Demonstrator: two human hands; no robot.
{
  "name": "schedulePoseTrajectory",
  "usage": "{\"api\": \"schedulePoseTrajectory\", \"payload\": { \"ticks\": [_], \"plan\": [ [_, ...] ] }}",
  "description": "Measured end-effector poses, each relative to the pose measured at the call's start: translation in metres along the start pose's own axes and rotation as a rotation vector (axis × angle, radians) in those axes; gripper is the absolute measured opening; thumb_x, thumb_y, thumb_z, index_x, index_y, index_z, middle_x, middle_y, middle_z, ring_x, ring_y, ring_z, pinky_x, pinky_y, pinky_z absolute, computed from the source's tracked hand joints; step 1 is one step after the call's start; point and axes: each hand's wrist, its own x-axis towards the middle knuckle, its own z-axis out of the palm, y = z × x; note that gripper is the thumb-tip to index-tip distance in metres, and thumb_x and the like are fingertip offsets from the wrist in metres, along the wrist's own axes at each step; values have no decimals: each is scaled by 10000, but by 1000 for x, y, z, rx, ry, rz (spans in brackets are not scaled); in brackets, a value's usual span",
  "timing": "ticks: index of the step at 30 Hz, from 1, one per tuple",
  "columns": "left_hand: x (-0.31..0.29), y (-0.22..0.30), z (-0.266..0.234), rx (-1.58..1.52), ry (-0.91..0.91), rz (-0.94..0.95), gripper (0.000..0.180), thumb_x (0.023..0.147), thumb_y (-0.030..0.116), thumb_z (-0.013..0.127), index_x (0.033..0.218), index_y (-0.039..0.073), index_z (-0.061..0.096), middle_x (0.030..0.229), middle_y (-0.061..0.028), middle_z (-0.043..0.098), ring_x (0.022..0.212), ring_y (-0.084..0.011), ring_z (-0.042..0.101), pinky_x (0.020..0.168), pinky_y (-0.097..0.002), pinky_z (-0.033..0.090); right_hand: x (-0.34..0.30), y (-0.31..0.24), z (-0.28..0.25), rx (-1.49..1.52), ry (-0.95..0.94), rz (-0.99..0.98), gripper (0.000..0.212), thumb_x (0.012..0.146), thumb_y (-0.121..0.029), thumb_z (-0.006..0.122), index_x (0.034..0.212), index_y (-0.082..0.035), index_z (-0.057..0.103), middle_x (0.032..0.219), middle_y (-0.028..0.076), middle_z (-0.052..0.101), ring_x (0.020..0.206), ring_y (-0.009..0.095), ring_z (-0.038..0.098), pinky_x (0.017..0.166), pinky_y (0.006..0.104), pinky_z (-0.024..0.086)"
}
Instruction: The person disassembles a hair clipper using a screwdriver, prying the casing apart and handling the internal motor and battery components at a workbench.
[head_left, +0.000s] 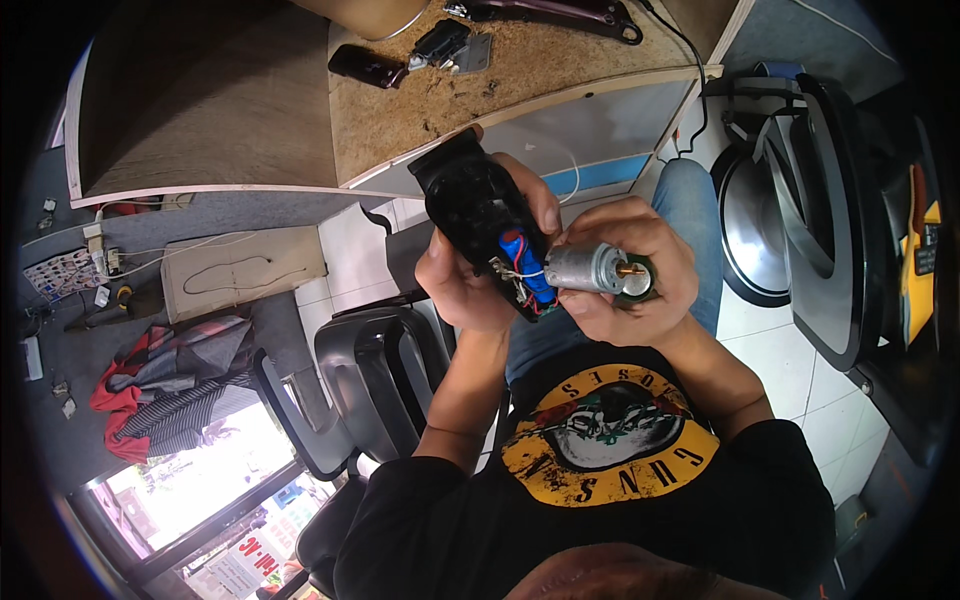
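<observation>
My left hand [462,290] is closed round the black housing of an opened hair clipper [470,200], its blade end pointing up and left. Inside the open lower part lie a blue cylindrical battery [540,285] and thin red and white wires. Close beside it, my right hand [650,240] pinches a small silver electric motor [580,268] with a brass-coloured shaft. A pale wire seems to run from the housing toward the motor. A round dark-green-edged piece [637,281] shows against the right palm; its kind I cannot make out.
Beyond my hands stands a wooden workbench [400,130] bearing a dark purple clipper [560,14], a small dark device [367,66] and loose black parts [440,42]. Black chairs [370,380] are at left; a chair with a round metal base [755,230] is at right. Clothes [180,385] lie left.
</observation>
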Motion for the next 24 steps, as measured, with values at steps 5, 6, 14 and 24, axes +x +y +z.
{"api": "schedulePoseTrajectory", "payload": {
  "ticks": [5, 6, 14, 24],
  "plan": [
    [1, -3, -3, -85, 48, -18, 690, 964, 629, 380, 1227, -3, 462, 931, -179, 585, 727, -190, 571, 613, -293, 471, -1, 0, 0, 55, 35, 62, 389, 807, -137, 900, 1035, 38, 637, 974, 150, 719, 815, 196, 722, 708, 285, 564],
    [2, -3, -4, -23, 52, -38, 678, 968, 619, 380, 1287, 22, 422, 932, -182, 583, 717, -193, 575, 606, -293, 482, -3, 0, 0, 54, 35, 62, 389, 807, -137, 900, 1035, 38, 637, 974, 150, 719, 815, 196, 722, 708, 285, 564],
    [-7, 0, 7, 200, 194, -219, 488, 1096, 481, 371, 1426, 123, 346, 1142, -171, 603, 743, -243, 693, 508, -355, 617, 0, 3, -4, 594, 173, 823, 371, 1065, -307, 549, 1053, 60, 598, 806, 136, 654, 387, 98, 431, 413, 285, 442],
    [1, 7, 20, 438, 235, -311, 391, 1123, 378, 429, 1368, 75, 402, 1070, -153, 644, 752, -213, 670, 652, -338, 579, 1, 11, -14, 1020, 234, 1140, 466, 1041, -384, 572, 780, 0, 604, 733, 130, 653, 357, 100, 413, 464, 283, 438]
  ]
}}
